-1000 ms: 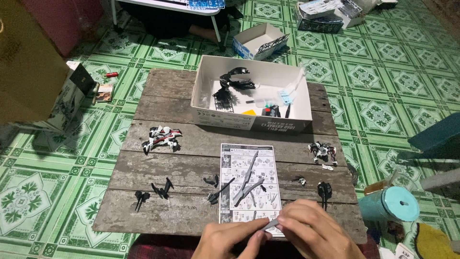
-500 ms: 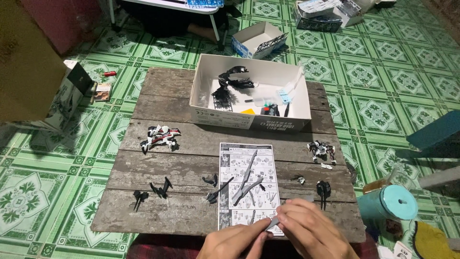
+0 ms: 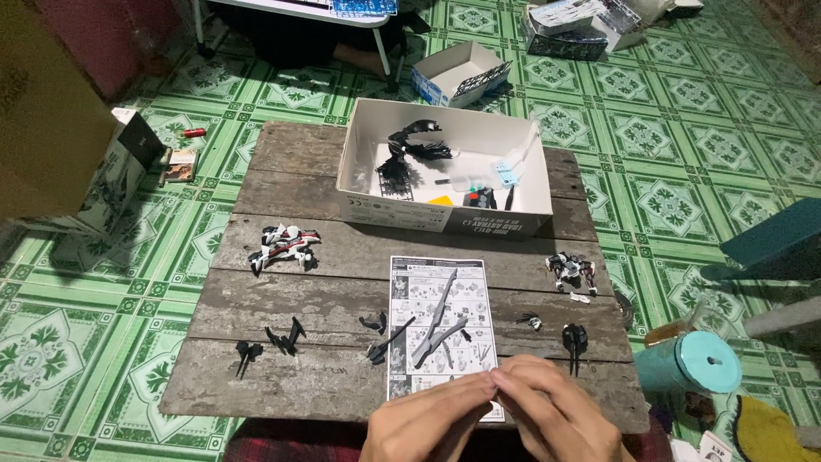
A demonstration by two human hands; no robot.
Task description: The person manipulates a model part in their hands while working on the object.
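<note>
Both hands meet at the near edge of the bench (image 3: 256,308). The left hand (image 3: 428,423) and right hand (image 3: 552,415) press their fingers together, pinching something too small to tell, over the near edge of the sheet (image 3: 440,321). A grey part (image 3: 436,329) lies on the sheet. The white box (image 3: 445,171) sits far.
</note>
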